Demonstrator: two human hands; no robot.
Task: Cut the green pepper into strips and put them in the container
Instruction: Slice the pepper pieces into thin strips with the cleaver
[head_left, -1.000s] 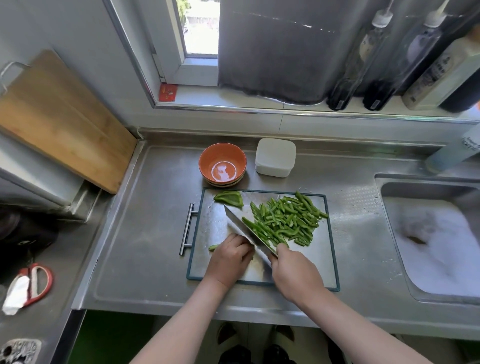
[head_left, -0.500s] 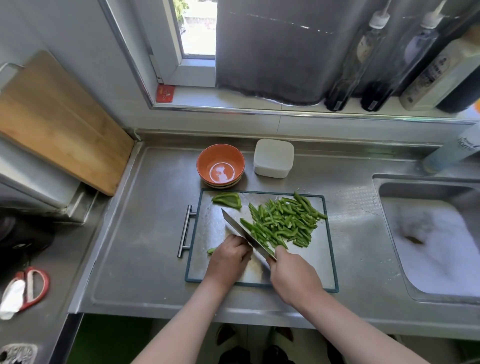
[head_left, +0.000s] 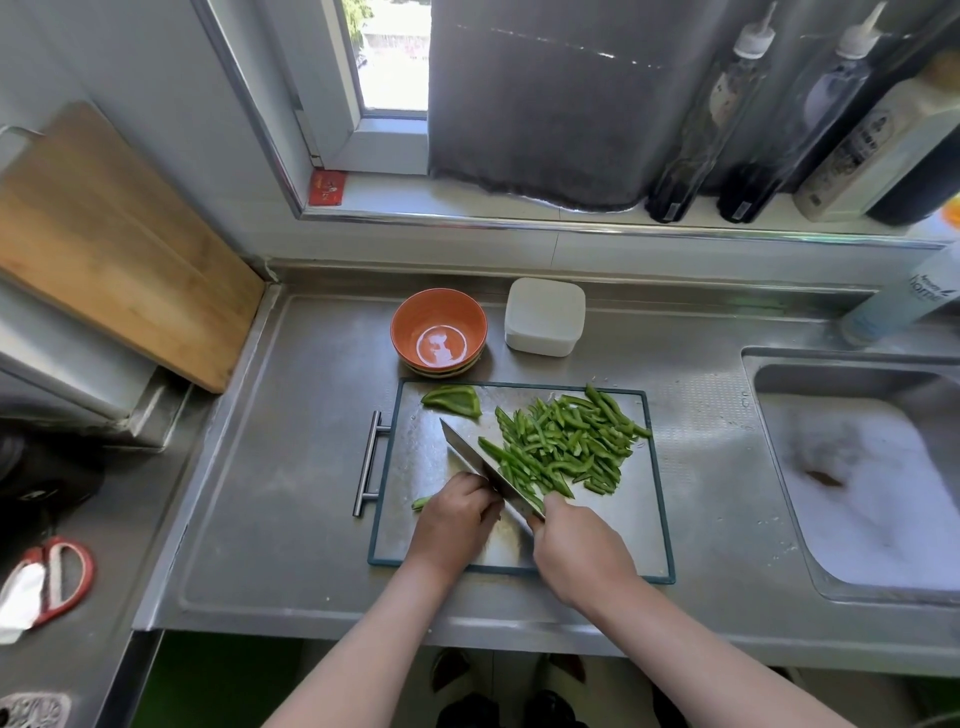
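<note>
View from above a steel kitchen desk (head_left: 291, 467). A metal cutting board (head_left: 644, 525) with a dark rim and a bar handle on its left side lies in the middle.

The right hand (head_left: 576, 551) has its fingers wrapped around the handle of a knife (head_left: 483, 467). The blade points away and to the left, with its edge down on the board. The left hand (head_left: 457, 514) sits just left of the blade, fingers curled under and knuckles close to the steel. It presses down on a pepper piece (head_left: 422, 503), of which only a green tip shows at the hand's left side.

A loose heap of pepper strips (head_left: 566, 447) lies on the board to the right of the blade, some touching it. An uncut pepper wedge (head_left: 451, 400) rests near the board's far left corner.

Behind the board stand an orange bowl (head_left: 439, 332) and, just to its right, a white square container (head_left: 544, 317) with no pepper visible in it. A sink (head_left: 857, 493) lies to the right.
</note>
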